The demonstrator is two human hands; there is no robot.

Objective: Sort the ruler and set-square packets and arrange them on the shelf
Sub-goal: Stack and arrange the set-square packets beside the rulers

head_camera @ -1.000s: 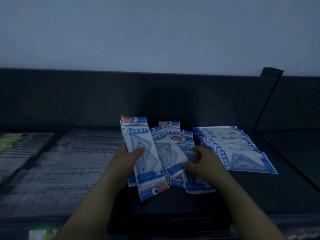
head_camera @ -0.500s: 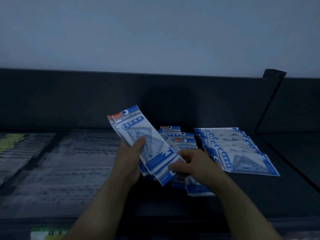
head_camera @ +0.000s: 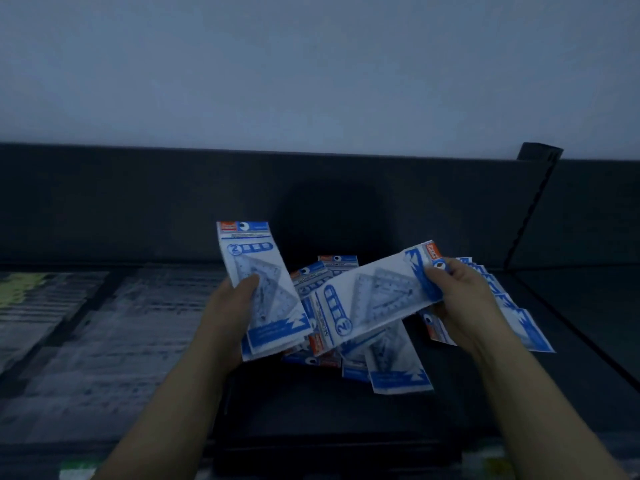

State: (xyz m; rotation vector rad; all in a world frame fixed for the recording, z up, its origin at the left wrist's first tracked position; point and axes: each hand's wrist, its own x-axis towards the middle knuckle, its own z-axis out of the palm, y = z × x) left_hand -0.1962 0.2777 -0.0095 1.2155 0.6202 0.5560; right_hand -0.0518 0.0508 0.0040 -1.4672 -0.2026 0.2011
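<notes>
— Head view: how many packets do you see?

— You hold a small stack [head_camera: 266, 296] upright in your left hand [head_camera: 230, 313]; its count is unclear. One single packet [head_camera: 377, 292] sits in your right hand [head_camera: 464, 303], lying almost level. A loose heap [head_camera: 391, 362] lies on the dark shelf [head_camera: 346, 410] between your hands, and a fanned row [head_camera: 523, 323] lies to the right, about six edges showing.

— What differs from half a second ago?

— Your right hand has pulled that packet off the stack and swung it rightward, above the heap.

— And your hands?

— Both are closed: left thumb across the stack's face, right fingers pinching the single packet's header end. They are apart.
</notes>
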